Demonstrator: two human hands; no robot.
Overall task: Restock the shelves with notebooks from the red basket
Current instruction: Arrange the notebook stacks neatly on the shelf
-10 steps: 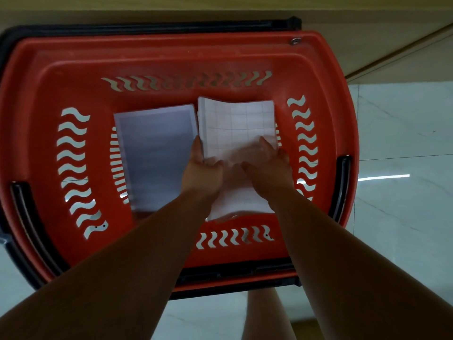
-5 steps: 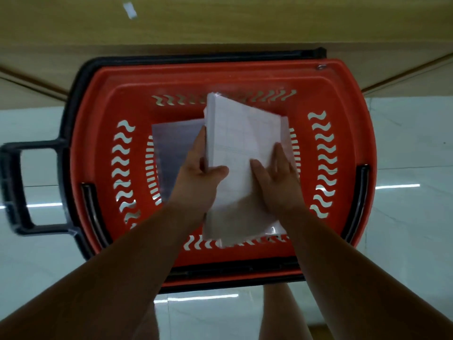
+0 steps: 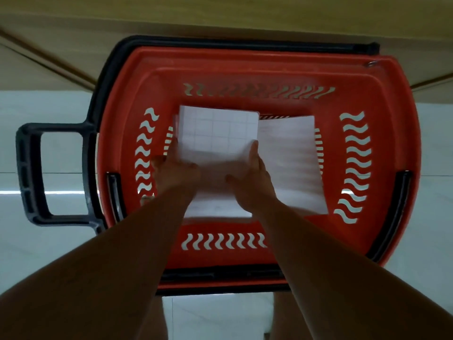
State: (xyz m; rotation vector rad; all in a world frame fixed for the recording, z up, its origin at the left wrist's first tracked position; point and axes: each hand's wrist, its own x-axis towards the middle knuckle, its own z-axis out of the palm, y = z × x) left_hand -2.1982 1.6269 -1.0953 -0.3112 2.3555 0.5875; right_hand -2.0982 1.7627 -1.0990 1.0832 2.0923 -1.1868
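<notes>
The red basket point(image 3: 245, 69) stands on the floor below me. Both my hands hold a white grid-cover notebook point(image 3: 215, 133) over the basket's left half. My left hand point(image 3: 176, 173) grips its left edge with the thumb on top. Gripping its right edge is my right hand point(image 3: 255, 177), fingers curled up along the side. The edge of something else shows just under the notebook's left side. A second white notebook point(image 3: 291, 163) with faint lines lies flat in the basket's right half, beside my right hand.
A black handle point(image 3: 29, 173) sticks out from the basket's left side, and a black bar runs along its far rim. The basket sits on pale glossy floor tiles point(image 3: 436, 217). A beige wooden base point(image 3: 220, 11) runs across the far side.
Both hands lifted the grid notebook from the basket's right side and carried it left, over the grey notebook. A lined notebook now shows where it lay. The view shifted left.
</notes>
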